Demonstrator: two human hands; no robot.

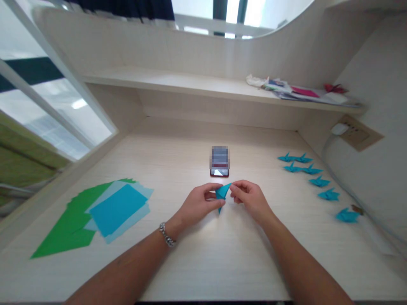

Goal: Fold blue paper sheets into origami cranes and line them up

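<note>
A partly folded blue origami paper [223, 191] is held up between my two hands above the desk. My left hand [203, 201] grips its left side, thumb in front and fingers behind. The thumb and fingertips of my right hand [248, 195] pinch its upper right tip. One narrow point of the paper hangs down below my left thumb. Just beyond my hands a phone [219, 173] lies on the desk, its screen lit and mostly blurred out.
Blue sheets [119, 209] lie over green paper [70, 222] at the left. Several folded blue paper cranes [319, 181] stand along the right side, near a cable [330, 169] running from a wall socket [359, 133]. Papers [302, 92] rest on the shelf [190, 87] at the back.
</note>
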